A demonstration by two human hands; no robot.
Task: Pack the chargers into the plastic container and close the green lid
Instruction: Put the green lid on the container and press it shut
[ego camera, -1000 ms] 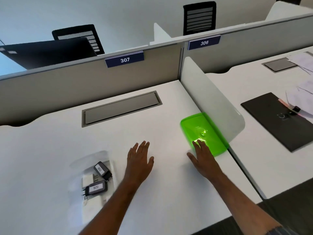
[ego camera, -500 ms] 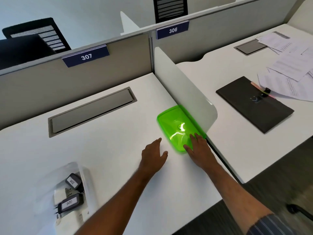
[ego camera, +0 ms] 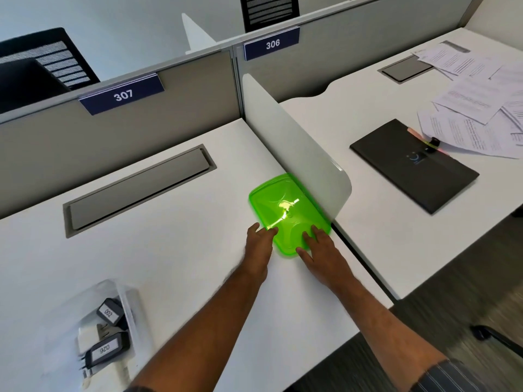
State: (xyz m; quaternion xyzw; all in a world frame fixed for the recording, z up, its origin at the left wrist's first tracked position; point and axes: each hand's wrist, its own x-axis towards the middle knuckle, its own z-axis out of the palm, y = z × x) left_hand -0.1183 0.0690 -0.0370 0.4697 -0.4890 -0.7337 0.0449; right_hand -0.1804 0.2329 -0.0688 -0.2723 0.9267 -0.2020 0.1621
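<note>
The green lid lies flat on the white desk against the foot of the white side divider. My right hand rests with spread fingers on the lid's near end. My left hand touches the lid's near left edge with its fingertips. Neither hand has lifted it. At the near left stands the clear plastic container, open on top. Inside it lie two black chargers with white labels, one toward the back and one toward the front, on top of a white charger.
The white divider rises right beside the lid. A grey cable hatch is set into the desk behind. On the neighbouring desk lie a dark notebook and loose papers. The desk's front edge is near my forearms.
My left hand moved right across the desk until its fingertips reached the lid's edge. My right hand stayed on the lid's near end. The view shifted right, leaving the container lower left.
</note>
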